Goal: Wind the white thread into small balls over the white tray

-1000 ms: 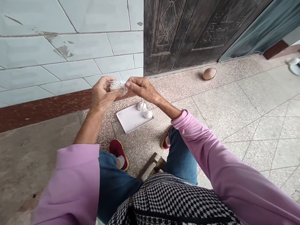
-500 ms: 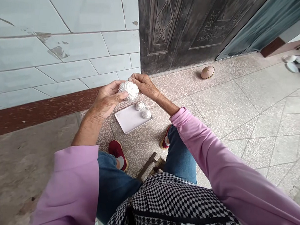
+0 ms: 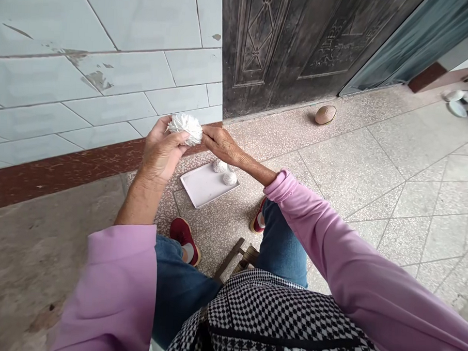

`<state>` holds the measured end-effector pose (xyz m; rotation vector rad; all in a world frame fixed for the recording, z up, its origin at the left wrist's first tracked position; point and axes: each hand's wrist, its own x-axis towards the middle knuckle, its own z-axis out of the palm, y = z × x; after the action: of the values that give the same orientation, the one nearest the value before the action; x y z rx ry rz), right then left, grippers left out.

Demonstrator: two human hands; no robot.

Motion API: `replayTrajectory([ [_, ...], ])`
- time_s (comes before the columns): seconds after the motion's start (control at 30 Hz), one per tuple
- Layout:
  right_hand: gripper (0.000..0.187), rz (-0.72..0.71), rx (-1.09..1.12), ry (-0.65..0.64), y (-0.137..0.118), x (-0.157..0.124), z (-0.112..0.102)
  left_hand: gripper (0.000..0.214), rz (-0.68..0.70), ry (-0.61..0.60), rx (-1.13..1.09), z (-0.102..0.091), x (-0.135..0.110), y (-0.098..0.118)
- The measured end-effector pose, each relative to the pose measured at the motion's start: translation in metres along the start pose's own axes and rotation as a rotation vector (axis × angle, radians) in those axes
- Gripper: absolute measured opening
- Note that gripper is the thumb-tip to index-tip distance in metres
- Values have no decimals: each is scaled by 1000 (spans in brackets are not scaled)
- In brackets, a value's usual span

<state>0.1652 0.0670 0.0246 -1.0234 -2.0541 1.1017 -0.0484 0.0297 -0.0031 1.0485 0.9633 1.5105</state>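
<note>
My left hand [image 3: 160, 150] is wrapped around a ball of white yarn [image 3: 185, 128], with the thumb across its lower front and the fingers behind. The ball looks shaggy, with many strands on its surface. At its right edge, my right hand [image 3: 223, 145] pinches with the fingertips closed against the yarn. Whether a separate strand runs between those fingertips is too small to see. Below the hands, a pale shallow tray [image 3: 202, 187] lies on the floor. Two smaller white yarn balls, one at the back [image 3: 220, 166] and one in front [image 3: 229, 178], rest at its right end.
A tiled wall [image 3: 106, 71] rises at the left, beside a dark carved door [image 3: 278, 48]. On the speckled floor near the door lies a round tan object [image 3: 325, 115]. A wooden stool [image 3: 234, 258] shows between my legs. Dishes [image 3: 457, 108] stand far right.
The yarn ball has moved left and slightly up in my left hand, and shows a shaggier side. My right hand has dropped from its upper edge to its right edge.
</note>
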Motion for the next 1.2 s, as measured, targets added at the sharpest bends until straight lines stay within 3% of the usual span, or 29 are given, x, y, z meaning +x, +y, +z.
replayTrajectory([
  [0.17, 47, -85, -50, -87, 7, -4, 7, 76, 57, 12, 84, -15, 7, -8],
  [0.3, 38, -133, -83, -154, 8, -9, 11, 89, 51, 103, -35, -9, 6, -8],
  [0.53, 35, -99, -202, -267, -5, -16, 4, 67, -54, 281, -219, 8, 0, 3],
  [0.7, 37, -65, -142, -272, -19, -18, 2, 69, -53, 331, -172, 7, 0, 6],
  [0.93, 53, 69, -34, -269, -29, -19, 5, 64, -106, 291, -95, -7, -2, 10],
  [1.1, 46, 21, 67, -307, -32, -20, 6, 86, -97, 305, 107, -9, 2, 4],
  [1.2, 37, -68, 103, -275, -26, -16, 2, 85, -42, 281, 253, -6, 2, 2],
])
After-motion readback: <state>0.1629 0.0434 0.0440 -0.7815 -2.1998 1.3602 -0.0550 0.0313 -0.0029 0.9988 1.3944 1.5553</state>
